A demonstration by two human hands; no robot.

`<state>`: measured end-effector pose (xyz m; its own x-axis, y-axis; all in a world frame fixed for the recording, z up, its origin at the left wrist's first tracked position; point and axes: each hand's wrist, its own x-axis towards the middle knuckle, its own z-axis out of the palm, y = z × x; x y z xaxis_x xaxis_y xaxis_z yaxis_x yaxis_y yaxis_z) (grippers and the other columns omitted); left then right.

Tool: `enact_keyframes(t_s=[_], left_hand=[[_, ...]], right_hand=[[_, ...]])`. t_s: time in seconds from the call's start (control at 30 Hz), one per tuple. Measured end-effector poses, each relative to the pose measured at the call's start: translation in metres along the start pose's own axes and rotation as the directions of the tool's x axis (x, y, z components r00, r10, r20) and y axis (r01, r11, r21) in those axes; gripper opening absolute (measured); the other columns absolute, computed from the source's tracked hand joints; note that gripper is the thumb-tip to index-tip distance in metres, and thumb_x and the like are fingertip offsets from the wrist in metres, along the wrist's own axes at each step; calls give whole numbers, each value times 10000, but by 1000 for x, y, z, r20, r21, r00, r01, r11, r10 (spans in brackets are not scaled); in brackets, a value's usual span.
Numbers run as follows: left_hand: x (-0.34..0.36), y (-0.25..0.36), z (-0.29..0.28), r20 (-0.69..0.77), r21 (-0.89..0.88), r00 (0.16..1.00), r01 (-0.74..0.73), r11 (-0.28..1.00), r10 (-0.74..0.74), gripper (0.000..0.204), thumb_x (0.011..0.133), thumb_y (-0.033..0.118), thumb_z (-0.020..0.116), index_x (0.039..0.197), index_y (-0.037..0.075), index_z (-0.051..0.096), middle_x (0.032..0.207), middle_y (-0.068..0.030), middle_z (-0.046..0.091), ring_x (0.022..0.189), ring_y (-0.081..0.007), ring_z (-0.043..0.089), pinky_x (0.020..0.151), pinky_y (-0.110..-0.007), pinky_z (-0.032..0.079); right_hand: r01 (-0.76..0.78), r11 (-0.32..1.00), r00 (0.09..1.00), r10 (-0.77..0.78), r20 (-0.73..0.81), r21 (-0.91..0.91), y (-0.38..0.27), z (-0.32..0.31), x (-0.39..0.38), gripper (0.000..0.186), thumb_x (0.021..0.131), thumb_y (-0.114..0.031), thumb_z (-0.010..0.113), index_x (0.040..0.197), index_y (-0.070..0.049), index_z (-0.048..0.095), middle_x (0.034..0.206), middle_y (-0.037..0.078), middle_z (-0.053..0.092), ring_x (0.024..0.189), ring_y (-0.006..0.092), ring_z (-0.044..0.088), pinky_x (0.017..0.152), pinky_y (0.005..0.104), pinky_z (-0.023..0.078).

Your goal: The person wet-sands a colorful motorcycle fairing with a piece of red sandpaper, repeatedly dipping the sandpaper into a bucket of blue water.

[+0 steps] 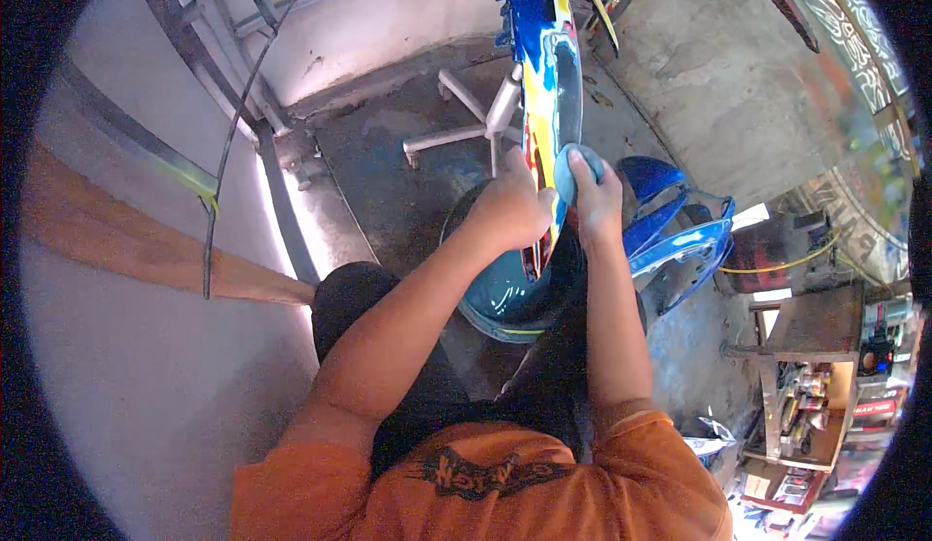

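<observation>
In the head view, my left hand (515,213) grips the lower end of a long glossy blue, yellow, white and red painted panel (539,41), which is held tilted upright. My right hand (597,192) is closed on a round light blue pad (569,174), pressed against the panel's right side just beside my left hand. Below both hands is a round basin (500,318) with bluish liquid, between my legs. Part of the basin is hidden behind the panel and my arms.
Blue body panels (694,250) lie to the right. A white-legged stand (447,141) is ahead. Metal frames (194,17) and a wooden beam (116,221) are at the left. A cluttered wooden shelf unit (806,323) and a yellow hose (782,262) are at the right.
</observation>
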<state>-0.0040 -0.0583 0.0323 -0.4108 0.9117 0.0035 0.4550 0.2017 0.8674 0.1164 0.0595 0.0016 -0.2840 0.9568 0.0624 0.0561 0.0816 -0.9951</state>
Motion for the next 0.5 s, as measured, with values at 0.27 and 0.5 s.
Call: enact_keyframes(t_s=[0.27, 0.5], left_hand=[[3, 5, 2, 46, 17, 998, 30, 999, -31, 649, 962, 276, 615, 1356, -136, 304, 1237, -409, 586, 1153, -535, 605, 1027, -528, 474], [6, -10, 1, -1, -7, 1000, 9, 1000, -9, 587, 940, 233, 621, 1282, -139, 322, 1185, -422, 585, 1092, -537, 628, 982, -541, 496]], right_hand=[[202, 955, 978, -208, -7, -215, -54, 51, 131, 431, 870, -375, 802, 1070, 3, 746, 916, 79, 731, 758, 152, 657, 729, 307, 528], [139, 962, 990, -142, 4, -236, -71, 64, 113, 516, 851, -427, 795, 1111, 16, 746, 999, 161, 760, 895, 212, 708, 844, 355, 534]])
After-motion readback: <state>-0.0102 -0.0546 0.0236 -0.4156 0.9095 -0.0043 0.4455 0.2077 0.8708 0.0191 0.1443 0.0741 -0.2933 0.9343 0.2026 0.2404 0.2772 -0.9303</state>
